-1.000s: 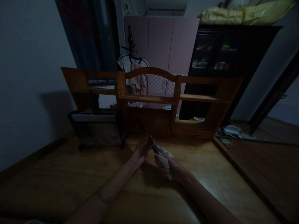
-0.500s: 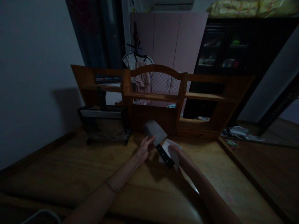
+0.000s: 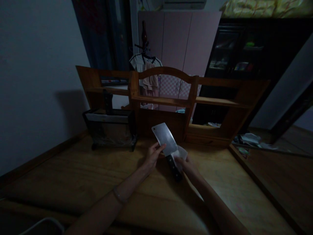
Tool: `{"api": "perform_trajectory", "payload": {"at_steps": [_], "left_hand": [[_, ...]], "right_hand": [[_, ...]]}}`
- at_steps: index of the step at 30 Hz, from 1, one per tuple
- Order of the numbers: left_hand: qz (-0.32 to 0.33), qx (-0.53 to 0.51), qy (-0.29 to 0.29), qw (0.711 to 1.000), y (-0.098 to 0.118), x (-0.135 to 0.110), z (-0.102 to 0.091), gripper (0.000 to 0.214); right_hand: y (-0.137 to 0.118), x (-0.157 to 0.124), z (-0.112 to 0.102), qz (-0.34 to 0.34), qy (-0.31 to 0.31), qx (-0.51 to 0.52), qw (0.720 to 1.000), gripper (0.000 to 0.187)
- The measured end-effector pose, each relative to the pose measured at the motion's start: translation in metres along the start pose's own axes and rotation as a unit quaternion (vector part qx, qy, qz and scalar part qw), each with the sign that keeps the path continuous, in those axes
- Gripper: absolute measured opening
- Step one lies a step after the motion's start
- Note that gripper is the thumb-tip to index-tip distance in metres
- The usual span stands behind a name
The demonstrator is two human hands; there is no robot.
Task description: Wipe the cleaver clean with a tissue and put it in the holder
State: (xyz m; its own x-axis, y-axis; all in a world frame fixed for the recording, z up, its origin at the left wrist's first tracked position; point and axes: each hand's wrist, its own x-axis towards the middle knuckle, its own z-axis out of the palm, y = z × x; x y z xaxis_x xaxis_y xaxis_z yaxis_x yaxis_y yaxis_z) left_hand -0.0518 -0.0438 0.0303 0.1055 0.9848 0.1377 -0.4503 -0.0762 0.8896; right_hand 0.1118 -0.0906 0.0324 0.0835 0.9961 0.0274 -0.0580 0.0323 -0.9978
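Note:
A cleaver [image 3: 166,137] with a broad steel blade and a black riveted handle is held above the wooden tabletop [image 3: 137,202]. Its blade points up and away to the left, and the handle slants down toward me. My left hand [image 3: 154,156] pinches the lower blade from the left, thumb on the near face. In my right hand [image 3: 184,163] is a white cloth or paper wipe [image 3: 182,152], closed around the right side where blade and handle meet. The fingers behind the blade are hidden.
A black knife rack [image 3: 110,129] with a dark-handled knife standing in it is at the back left. Behind the hands runs a wooden shelf unit [image 3: 161,101]. A white wall [image 3: 41,98] borders the left; a white cable [image 3: 46,220] lies at the lower left.
The blade has turned more upright and shows its flat face sharply. My right hand with the wipe has moved left from beside the handle onto the blade-handle joint.

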Motion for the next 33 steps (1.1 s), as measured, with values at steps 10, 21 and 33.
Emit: {"api": "perform_trajectory", "payload": {"at_steps": [10,21,33], "left_hand": [[-0.017,-0.004,0.059,0.998,-0.003,0.009,-0.013,0.044],[-0.038,-0.049,0.055,0.997,0.002,0.01,-0.013,0.045],[-0.061,-0.061,0.051,0.995,0.002,0.012,-0.014,0.045]], "right_hand": [[-0.02,-0.008,0.001,-0.108,-0.113,-0.119,0.981,0.021],[-0.025,0.003,-0.03,-0.12,0.025,-0.147,0.981,0.034],[-0.026,-0.007,-0.006,-0.068,-0.186,-0.114,0.973,0.037]]}}
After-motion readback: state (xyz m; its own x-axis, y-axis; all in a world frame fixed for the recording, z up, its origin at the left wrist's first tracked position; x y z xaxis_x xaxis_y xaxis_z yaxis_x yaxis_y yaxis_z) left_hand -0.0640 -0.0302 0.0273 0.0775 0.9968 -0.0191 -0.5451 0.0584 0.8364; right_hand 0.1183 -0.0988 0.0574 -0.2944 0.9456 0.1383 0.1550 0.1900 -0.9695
